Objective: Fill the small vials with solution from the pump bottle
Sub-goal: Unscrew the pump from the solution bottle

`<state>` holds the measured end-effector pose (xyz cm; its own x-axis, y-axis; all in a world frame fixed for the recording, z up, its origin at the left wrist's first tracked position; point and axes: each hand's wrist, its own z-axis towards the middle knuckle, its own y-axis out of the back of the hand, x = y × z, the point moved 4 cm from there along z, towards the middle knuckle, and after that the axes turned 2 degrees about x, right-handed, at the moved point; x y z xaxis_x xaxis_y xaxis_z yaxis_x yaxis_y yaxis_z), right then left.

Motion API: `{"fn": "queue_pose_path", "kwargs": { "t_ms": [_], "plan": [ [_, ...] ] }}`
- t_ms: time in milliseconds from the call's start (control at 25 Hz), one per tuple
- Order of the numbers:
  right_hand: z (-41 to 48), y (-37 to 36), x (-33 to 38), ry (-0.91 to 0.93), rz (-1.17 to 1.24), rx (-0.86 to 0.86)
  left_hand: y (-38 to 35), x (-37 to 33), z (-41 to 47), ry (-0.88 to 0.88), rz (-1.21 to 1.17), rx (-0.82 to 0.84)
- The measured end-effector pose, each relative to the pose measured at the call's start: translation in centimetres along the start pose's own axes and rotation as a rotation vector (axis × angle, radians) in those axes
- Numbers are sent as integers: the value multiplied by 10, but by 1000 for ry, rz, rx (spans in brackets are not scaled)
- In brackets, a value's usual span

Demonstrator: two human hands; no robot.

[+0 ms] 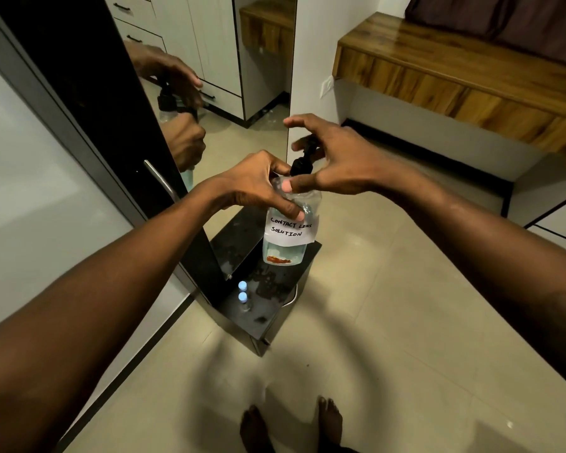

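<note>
Left hand grips pump bottle; right hand over its pump.

Your left hand hides the pump bottle shoulder; your right hand covers the pump head; vials too small to judge fill.

Labelled pump bottle and two vials

Clear bottle upright, black pump, roughly a quarter full; blue-capped vials stand side by side, seemingly touching, nearer the camera.
</note>
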<state>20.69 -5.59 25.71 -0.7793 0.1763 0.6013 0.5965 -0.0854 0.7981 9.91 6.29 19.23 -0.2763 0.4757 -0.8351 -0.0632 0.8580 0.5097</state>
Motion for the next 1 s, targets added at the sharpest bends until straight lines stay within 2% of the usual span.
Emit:
{"fn": "queue_pose_path", "kwargs": {
  "t_ms": [80, 240, 400, 520, 600, 680, 800, 880, 1000],
  "plan": [
    [0, -4, 3, 47, -170, -73, -6, 4, 0, 23, 24, -13],
    [-3, 6, 0, 85, -105, -21, -21, 29, 7, 92, 104, -31],
    [-17, 24, -36, -50, -104, -81, -45, 92, 20, 205, 306, -125],
    [-53, 40, -81, -197, 57, -188, -59, 122, 27, 251, 426, -136],
    [-72, 26, -126, -300, 324, -299, -66, 147, 37, 298, 429, -156],
    [-88, -19, -175, -398, 567, -457, -77, 174, 47, 334, 407, -156],
    [-93, -133, -236, -676, 833, -642, -90, 198, 54, 360, 400, -133],
    [-79, -222, -261, -864, 878, -617, -92, 213, 61, 344, 392, -145],
    [-44, -323, -270, -948, 838, -519, -91, 229, 65, 324, 383, -187]
  ]
}}
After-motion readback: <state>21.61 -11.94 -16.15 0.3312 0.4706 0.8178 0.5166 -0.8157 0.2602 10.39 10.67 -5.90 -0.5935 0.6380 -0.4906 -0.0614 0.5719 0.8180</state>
